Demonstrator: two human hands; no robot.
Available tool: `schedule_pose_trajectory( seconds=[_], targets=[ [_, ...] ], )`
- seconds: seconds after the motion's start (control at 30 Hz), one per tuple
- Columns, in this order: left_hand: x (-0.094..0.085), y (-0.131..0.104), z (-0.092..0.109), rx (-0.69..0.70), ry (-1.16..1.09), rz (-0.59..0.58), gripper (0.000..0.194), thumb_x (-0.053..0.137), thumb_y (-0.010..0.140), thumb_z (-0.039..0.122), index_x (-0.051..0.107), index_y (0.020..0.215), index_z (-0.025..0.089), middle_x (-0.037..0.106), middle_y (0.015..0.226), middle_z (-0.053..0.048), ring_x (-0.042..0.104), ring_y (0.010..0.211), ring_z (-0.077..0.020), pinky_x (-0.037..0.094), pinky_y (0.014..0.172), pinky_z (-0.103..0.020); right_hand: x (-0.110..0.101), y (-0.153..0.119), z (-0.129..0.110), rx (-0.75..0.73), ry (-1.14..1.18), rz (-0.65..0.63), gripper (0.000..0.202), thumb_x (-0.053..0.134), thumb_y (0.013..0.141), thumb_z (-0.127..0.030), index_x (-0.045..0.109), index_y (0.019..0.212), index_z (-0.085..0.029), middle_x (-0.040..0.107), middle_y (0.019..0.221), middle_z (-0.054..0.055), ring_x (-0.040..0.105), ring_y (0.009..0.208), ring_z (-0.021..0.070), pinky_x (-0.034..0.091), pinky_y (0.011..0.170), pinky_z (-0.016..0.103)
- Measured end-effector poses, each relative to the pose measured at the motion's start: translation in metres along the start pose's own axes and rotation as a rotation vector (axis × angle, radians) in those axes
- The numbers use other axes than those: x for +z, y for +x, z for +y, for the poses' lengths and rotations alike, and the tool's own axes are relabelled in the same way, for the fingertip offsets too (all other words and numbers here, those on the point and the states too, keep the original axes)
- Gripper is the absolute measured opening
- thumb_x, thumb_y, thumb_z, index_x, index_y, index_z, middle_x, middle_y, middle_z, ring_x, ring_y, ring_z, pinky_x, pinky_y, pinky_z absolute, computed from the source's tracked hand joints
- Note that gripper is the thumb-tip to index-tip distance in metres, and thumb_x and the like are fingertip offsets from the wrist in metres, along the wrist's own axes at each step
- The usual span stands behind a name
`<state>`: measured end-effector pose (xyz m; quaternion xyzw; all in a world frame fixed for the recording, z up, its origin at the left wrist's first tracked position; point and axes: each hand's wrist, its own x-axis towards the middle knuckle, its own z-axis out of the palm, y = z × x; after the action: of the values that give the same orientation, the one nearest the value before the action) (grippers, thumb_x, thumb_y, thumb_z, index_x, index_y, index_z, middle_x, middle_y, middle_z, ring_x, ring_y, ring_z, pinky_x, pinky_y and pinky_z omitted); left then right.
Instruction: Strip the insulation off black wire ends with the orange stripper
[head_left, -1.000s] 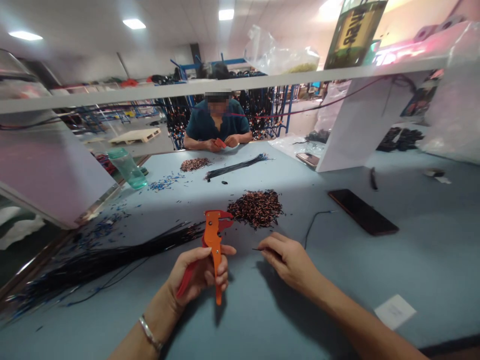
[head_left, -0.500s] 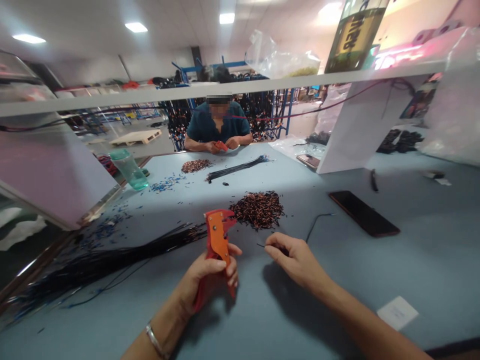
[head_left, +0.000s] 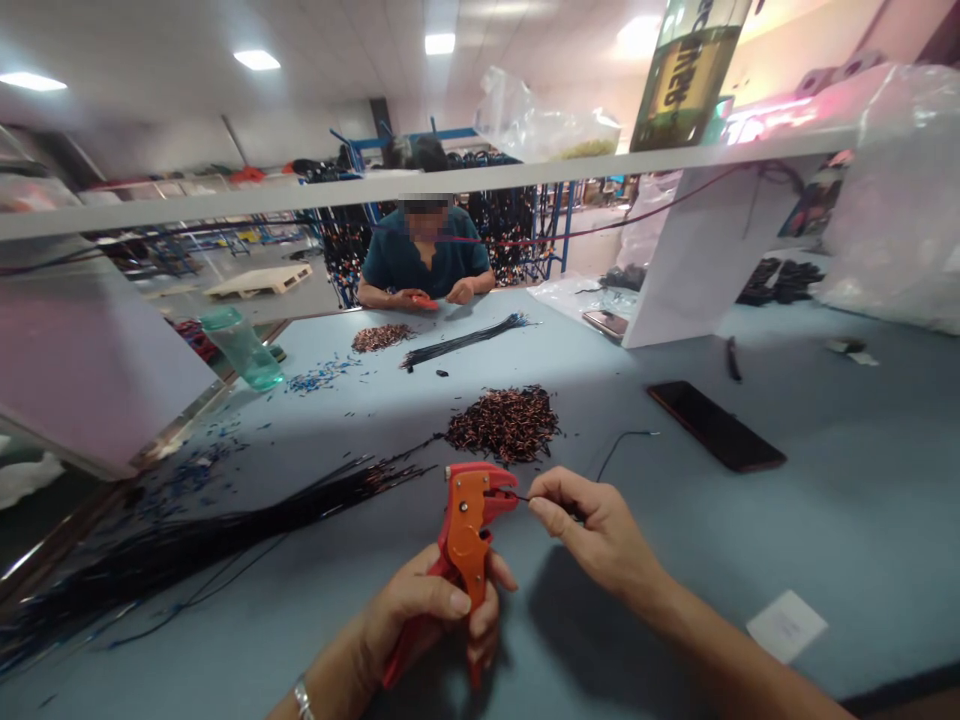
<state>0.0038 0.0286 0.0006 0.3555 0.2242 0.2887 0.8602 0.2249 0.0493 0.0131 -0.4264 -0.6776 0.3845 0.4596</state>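
Left hand: grip wrapped round the handles of the tool, which stands upright above the tabletop, mouth toward the right hand. Right grip: thumb and finger together, clamped on a wire close to its tip. Tip at the mouth of the tool, jaws apart; from where I stand, cannot tell how deep it sits. The far end seems to trail out behind the right hand.

Technique, my judgement: feed the tip straight and level, square to the jaws; pinch close enough that it cannot bend, fingertips clear of the bite. Seat it fully before squeezing; hold the tool steady and the wire firm against the pull.

Counts:
- tool: 1 here; a second red one, apparently, in the co-worker's hand
- bundle: 2, near and far
- copper-and-black heap: 2, near and far
- blue scraps: 2 loose scatters, pieces too many to count
- phone: 1 large, black; 1 smaller by the divider
- paper: 1
- green cup: 1
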Motion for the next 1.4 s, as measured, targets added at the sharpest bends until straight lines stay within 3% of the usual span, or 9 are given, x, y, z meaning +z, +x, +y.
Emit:
schedule_pose_trajectory(
  seconds=[0.7, 1.13, 1.4],
  targets=[
    [0.0, 0.0, -0.003, -0.041, -0.015, -0.054, 0.04, 0.067, 0.064, 0.022, 0.071, 0.101, 0.007, 0.059, 0.063, -0.003, 0.055, 0.051, -0.0135, 0.047, 0.058, -0.031, 0.002, -0.001, -0.008, -0.112, -0.119, 0.061, 0.018, 0.052, 0.087, -0.025, 0.065, 0.077, -0.017, 0.046, 0.055, -0.005, 0.039, 0.049, 0.0097, 0.033, 0.048, 0.021],
    [-0.004, -0.001, -0.008, -0.074, 0.089, 0.038, 0.034, 0.074, 0.07, 0.032, 0.072, 0.096, 0.009, 0.068, 0.064, -0.008, 0.063, 0.049, -0.0155, 0.052, 0.053, -0.027, 0.001, -0.001, -0.005, -0.148, -0.164, 0.054, 0.018, 0.052, 0.087, -0.021, 0.065, 0.076, -0.017, 0.05, 0.056, -0.004, 0.041, 0.049, 0.0091, 0.034, 0.048, 0.021],
    [-0.009, -0.001, -0.012, -0.078, 0.14, 0.063, 0.036, 0.075, 0.072, 0.04, 0.071, 0.091, 0.009, 0.067, 0.059, -0.007, 0.059, 0.041, -0.0133, 0.05, 0.046, -0.025, 0.0, 0.0, -0.009, -0.144, -0.163, 0.037, 0.018, 0.051, 0.086, -0.021, 0.063, 0.073, -0.017, 0.048, 0.055, -0.005, 0.039, 0.049, 0.0087, 0.032, 0.048, 0.021]
  ],
)
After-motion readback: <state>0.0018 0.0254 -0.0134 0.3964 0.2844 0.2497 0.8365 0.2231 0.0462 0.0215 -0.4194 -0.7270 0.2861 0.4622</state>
